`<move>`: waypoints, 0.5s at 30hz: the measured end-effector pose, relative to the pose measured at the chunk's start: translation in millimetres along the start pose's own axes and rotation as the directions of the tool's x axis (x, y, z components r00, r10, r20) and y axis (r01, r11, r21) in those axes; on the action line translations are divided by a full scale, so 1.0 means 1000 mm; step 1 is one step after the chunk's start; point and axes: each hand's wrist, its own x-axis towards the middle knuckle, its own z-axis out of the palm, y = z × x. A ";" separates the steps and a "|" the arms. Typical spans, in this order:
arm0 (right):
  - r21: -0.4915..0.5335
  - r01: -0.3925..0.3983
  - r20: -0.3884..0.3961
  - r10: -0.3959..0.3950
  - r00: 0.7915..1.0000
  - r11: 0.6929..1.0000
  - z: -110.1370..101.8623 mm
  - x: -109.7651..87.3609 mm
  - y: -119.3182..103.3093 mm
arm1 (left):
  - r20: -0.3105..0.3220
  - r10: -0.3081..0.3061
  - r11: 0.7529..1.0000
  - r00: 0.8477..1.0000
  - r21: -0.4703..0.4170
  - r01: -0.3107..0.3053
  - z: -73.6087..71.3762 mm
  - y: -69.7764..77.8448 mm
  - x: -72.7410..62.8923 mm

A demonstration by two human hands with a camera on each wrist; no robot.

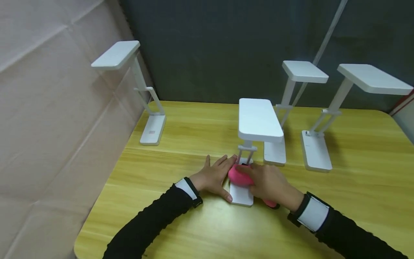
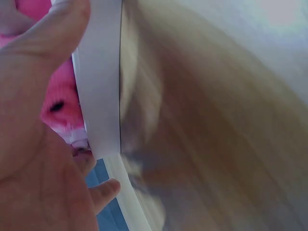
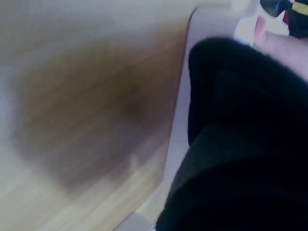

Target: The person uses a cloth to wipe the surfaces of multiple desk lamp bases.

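A white folding desk lamp [image 1: 260, 118] stands upright in front of me, its flat head above a flat base [image 1: 240, 196]. My left hand [image 1: 215, 176] lies spread at the left side of the base, with its thumb at the front corner. In the left wrist view, the thumb [image 2: 62, 29] overlaps the white edge of the base. My right hand [image 1: 270, 181] grips a pink cloth [image 1: 239, 176] and presses it on the base; one end of the cloth pokes out below the hand. In the left wrist view, the cloth shows a black spot.
Two similar white lamps [image 1: 305, 72] [image 1: 372, 77] stand at the right and back right, and another lamp [image 1: 118, 54] at the back left. The wood-grain table [image 1: 194, 126] meets a dark panel [image 1: 210, 50] behind and a pale sheet [image 1: 64, 126] at left. A dark shape [image 3: 240, 134] fills much of the right wrist view.
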 end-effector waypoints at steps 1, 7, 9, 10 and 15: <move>0.005 0.014 0.009 -0.014 1.000 1.000 -0.001 -0.003 -0.002 | -0.001 -0.003 1.000 1.000 0.003 0.003 0.000 0.001 0.000; 0.125 0.055 0.111 -0.069 0.991 0.991 -0.009 -0.023 -0.014 | -0.015 -0.003 1.000 1.000 0.029 0.003 -0.002 0.002 0.001; 0.176 0.041 0.158 -0.069 0.985 0.984 -0.011 -0.029 -0.017 | -0.014 -0.006 0.999 1.000 0.040 0.007 -0.002 0.003 0.001; 0.198 0.037 0.180 -0.073 0.981 0.980 -0.011 -0.031 -0.018 | -0.012 -0.006 0.999 1.000 0.046 0.007 -0.002 0.002 0.001; 0.385 0.028 0.302 -0.154 0.941 0.922 -0.012 -0.042 -0.019 | -0.007 0.000 1.000 1.000 0.029 0.001 -0.001 0.002 -0.001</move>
